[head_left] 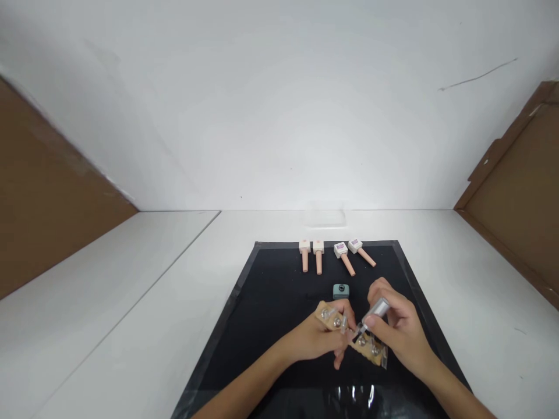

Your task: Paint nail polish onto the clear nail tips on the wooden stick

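Observation:
My left hand is closed around the middle of a tan strip that carries several round metal studs and clear nail tips. Between the fingers of my right hand is a brush with a silver handle, its dark tip pointing down-left at a nail tip near my left fingers. Just beyond the hands sits an open teal bottle on the black mat. The strip slants down to the right, its right end close under my right hand.
Several white bottles with pink caps lie along the mat's far edge, among them one at the left. Behind the black mat, a clear tray rests near the white wall. Brown panels flank both sides.

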{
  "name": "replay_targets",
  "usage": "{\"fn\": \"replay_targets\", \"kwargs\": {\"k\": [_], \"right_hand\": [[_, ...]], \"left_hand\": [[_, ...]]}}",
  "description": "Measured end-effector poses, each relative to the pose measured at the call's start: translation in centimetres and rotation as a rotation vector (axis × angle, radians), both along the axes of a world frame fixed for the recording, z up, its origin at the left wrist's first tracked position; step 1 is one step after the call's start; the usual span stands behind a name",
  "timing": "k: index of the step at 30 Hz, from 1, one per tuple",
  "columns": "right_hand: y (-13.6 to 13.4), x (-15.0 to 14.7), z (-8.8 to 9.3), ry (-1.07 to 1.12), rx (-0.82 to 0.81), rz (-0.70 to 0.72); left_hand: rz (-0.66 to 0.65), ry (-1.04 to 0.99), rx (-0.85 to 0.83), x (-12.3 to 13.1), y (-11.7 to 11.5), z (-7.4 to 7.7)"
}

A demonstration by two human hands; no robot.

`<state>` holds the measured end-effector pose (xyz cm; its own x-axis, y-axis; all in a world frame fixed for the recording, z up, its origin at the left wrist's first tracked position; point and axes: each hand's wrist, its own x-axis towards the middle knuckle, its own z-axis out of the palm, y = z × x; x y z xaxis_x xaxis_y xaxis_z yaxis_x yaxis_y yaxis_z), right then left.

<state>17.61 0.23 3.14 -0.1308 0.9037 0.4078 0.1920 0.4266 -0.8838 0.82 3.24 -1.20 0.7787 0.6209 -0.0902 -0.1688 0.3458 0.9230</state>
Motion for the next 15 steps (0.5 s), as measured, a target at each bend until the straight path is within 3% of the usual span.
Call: {"fn": "replay_targets", "kwargs": {"k": [15], "right_hand": [[0.28, -0.01, 0.28, -0.035, 0.016, -0.048]], "left_hand": [[-0.007, -0.046, -0.005, 0.02, -0.03, -0.15]]}}
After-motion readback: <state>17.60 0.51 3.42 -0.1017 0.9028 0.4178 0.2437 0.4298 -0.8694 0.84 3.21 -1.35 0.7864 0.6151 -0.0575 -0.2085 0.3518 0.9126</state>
